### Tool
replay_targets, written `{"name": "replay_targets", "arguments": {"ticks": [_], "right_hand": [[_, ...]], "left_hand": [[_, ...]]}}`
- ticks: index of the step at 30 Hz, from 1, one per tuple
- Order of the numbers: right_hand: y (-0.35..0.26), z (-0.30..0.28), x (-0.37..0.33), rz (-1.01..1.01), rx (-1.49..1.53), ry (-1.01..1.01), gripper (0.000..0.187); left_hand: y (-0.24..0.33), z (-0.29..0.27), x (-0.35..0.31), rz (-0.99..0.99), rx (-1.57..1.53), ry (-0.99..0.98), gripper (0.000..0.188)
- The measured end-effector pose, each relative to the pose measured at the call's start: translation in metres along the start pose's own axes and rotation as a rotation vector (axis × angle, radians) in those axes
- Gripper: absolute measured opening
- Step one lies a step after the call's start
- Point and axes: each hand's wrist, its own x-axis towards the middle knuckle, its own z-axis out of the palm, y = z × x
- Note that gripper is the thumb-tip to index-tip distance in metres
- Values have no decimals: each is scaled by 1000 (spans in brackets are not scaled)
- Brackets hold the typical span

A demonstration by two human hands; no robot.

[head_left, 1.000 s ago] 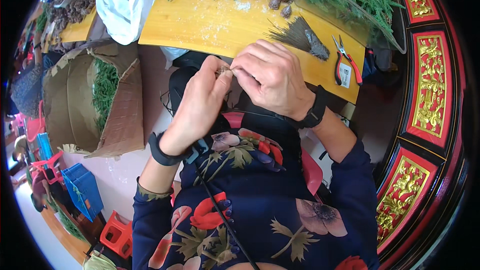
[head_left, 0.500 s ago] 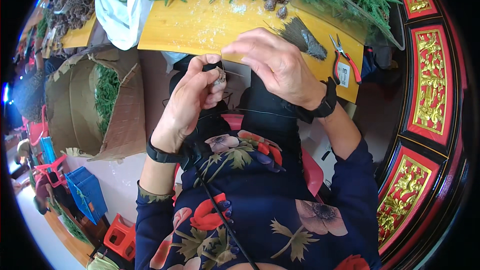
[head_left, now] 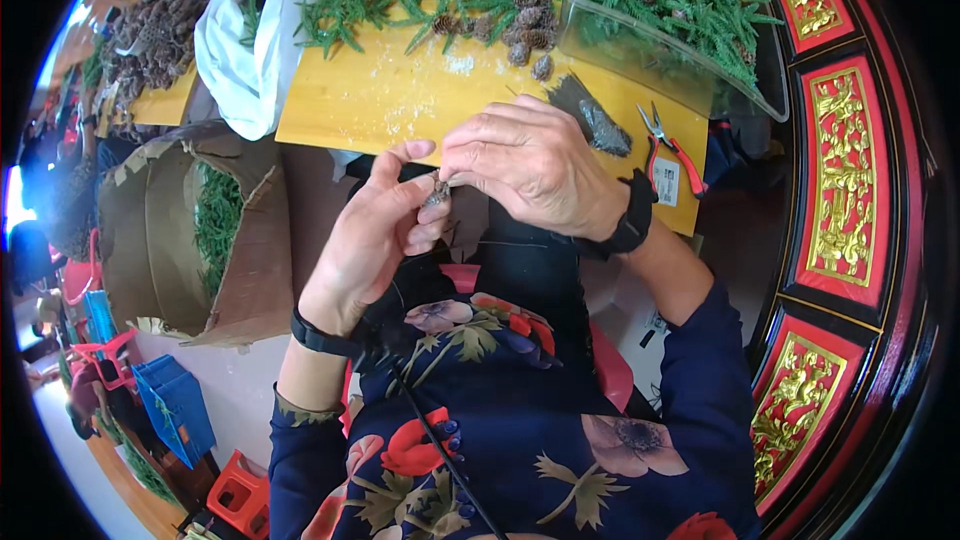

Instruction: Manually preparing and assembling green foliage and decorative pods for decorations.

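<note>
A small brown pine cone (head_left: 437,196) is pinched between the thumb and fingers of my left hand (head_left: 370,230), above my lap. That hand's index finger is raised and bent over it. My right hand (head_left: 535,165) meets it from the right, thumb and fingertips pressed together at the cone's upper end. There a thin wire stuck out half a second ago; those fingertips now cover it. On the yellow table (head_left: 340,105) beyond the hands lie a bundle of thin dark wires (head_left: 592,118) and red-handled pliers (head_left: 672,155).
Several pine cones (head_left: 525,30) and green sprigs (head_left: 345,10) lie along the table's far side. A clear bin (head_left: 640,45) of greenery stands far right, a white plastic bag (head_left: 265,60) far left. An open cardboard box (head_left: 160,240) stands on the left, carved red-gold panels (head_left: 845,180) on the right.
My right hand has come down and left from above the cone, and its spread fingers have closed at the cone's tip. The left hand keeps hold of the cone. The view has shifted slightly.
</note>
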Motion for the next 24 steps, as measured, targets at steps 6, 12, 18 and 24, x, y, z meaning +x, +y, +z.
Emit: {"name": "replay_targets", "arguments": {"ticks": [6, 12, 18, 24], "right_hand": [[3, 6, -8, 390, -69, 97, 11], [15, 19, -24, 880, 667, 408, 8], [22, 23, -28, 962, 1011, 400, 14], [24, 20, -37, 977, 1064, 572, 12]], "left_hand": [[-19, 20, 28, 695, 958, 213, 38], [-13, 26, 47, 433, 528, 163, 41], [-20, 30, 52, 433, 607, 157, 41], [22, 27, 78, 504, 1047, 166, 23]]}}
